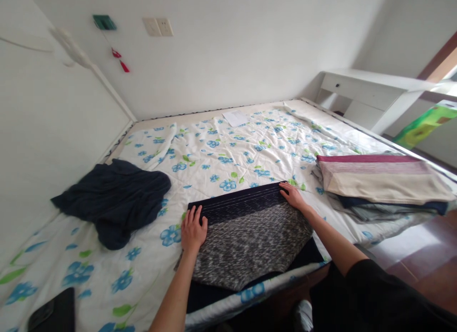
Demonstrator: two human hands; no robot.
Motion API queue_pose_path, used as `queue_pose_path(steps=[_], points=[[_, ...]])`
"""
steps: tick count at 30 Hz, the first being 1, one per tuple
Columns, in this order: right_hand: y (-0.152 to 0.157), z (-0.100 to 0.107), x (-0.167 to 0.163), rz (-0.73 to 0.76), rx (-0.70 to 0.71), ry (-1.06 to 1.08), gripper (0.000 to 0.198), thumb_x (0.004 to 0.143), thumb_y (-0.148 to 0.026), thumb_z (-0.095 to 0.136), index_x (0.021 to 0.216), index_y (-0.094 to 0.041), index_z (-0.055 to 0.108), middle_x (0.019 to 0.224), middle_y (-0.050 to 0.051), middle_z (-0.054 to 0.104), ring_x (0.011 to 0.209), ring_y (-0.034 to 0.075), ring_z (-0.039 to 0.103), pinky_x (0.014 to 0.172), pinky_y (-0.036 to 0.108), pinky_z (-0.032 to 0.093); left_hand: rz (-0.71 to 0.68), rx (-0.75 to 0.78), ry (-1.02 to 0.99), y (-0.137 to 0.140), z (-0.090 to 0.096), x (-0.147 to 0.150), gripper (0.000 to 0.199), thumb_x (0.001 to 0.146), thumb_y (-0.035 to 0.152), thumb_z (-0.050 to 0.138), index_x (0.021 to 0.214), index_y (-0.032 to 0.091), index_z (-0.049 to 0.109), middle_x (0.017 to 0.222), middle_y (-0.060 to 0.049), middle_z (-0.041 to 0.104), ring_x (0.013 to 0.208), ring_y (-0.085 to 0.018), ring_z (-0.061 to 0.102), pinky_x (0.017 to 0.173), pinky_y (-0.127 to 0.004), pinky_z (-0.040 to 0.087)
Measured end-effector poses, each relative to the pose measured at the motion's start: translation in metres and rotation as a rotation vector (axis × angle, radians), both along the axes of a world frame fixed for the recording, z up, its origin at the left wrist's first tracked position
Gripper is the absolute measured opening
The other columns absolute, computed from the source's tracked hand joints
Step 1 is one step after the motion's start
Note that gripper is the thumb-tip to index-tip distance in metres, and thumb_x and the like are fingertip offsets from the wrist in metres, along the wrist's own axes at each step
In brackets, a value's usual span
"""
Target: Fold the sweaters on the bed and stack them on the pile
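Observation:
A folded knit garment [250, 241], dark navy along its far edge and speckled grey below, lies at the near edge of the bed. My left hand [193, 228] rests on its left side, fingers spread on the navy band. On the far right corner lies my right hand [291, 196], its fingers stretched out flat on the fabric. Neither hand grips the cloth. Navy cloth shows beneath the grey part at the near edge.
A crumpled dark navy garment [121, 194] lies to the left. Folded clothes [378, 179] are stacked at right on the floral bedsheet [228, 160]. A black phone [53, 313] sits at lower left, a paper sheet [235, 118] near the wall. Beyond the bed stands a white desk [371, 91].

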State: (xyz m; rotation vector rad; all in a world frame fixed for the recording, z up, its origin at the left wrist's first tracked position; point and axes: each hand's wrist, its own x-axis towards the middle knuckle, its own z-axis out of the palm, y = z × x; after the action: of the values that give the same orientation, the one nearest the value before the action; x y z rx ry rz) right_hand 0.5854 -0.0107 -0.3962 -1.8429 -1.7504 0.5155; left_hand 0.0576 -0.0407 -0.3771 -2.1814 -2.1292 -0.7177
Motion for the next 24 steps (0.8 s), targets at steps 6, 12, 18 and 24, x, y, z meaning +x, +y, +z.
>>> queue_pose_path(steps=[6,12,18,24], points=[[0.031,0.009,0.015,-0.365,-0.177,0.274,0.079,0.089,-0.047,0.089,0.159,-0.018,0.068,0.139,0.017,0.08,0.128,0.033,0.077,0.114,0.044,0.059,-0.006,-0.008,-0.004,0.001,-0.001,0.0,0.061,0.109,0.037,0.048,0.167,0.02,0.063,0.176,-0.013,0.056,0.165,-0.04,0.046,0.138,-0.063,0.036],[0.052,0.014,0.027,-0.259,-0.405,0.449,0.04,0.093,-0.052,0.085,0.108,-0.015,0.087,0.104,0.013,0.087,0.094,0.028,0.081,0.086,0.034,0.064,-0.004,-0.006,-0.009,0.0,-0.002,0.0,0.06,0.109,0.036,0.049,0.166,0.022,0.063,0.176,-0.011,0.057,0.166,-0.038,0.045,0.139,-0.061,0.037],[0.053,-0.006,0.022,-0.394,-0.283,0.008,0.043,0.095,-0.053,0.083,0.118,-0.017,0.086,0.114,0.017,0.086,0.113,0.035,0.08,0.102,0.042,0.06,-0.003,-0.032,0.022,-0.007,0.002,0.002,0.059,0.111,0.035,0.047,0.168,0.022,0.061,0.178,-0.011,0.054,0.167,-0.037,0.044,0.139,-0.058,0.036],[0.043,0.006,-0.007,-0.433,-0.169,-0.244,0.059,0.1,-0.045,0.078,0.151,-0.016,0.07,0.147,0.027,0.071,0.142,0.046,0.062,0.119,0.061,0.045,0.0,-0.044,0.014,-0.01,0.0,0.003,0.06,0.111,0.034,0.047,0.168,0.02,0.061,0.179,-0.013,0.052,0.167,-0.039,0.043,0.139,-0.06,0.036]])
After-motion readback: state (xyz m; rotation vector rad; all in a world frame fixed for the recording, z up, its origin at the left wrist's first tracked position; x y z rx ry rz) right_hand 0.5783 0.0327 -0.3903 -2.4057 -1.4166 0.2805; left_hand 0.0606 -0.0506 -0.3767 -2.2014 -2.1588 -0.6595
